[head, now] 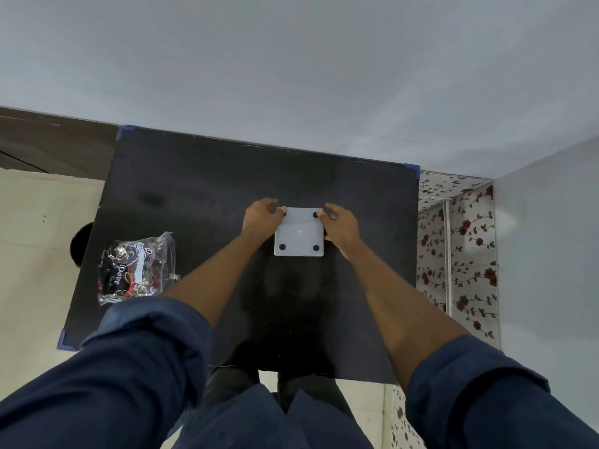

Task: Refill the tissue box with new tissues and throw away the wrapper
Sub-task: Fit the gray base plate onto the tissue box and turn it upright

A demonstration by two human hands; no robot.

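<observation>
Right now I am gripping the pale grey square plastic tissue box (299, 232), upside down mid-desk (194, 176), left hand (261, 218) and right hand (340, 223) closed on its side edges. It looks light, stiff and smooth. Crinkly printed plastic wrapper (137, 267) is lying near-left.

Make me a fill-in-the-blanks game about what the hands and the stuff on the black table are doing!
1. Both hands, left hand and right hand, hold the square grey plastic tissue box, which shows ____ round black feet.
2. The box sits on a table coloured ____.
3. The crinkly clear plastic wrapper lies to the ____ of the box.

Missing words: four; black; left
</observation>
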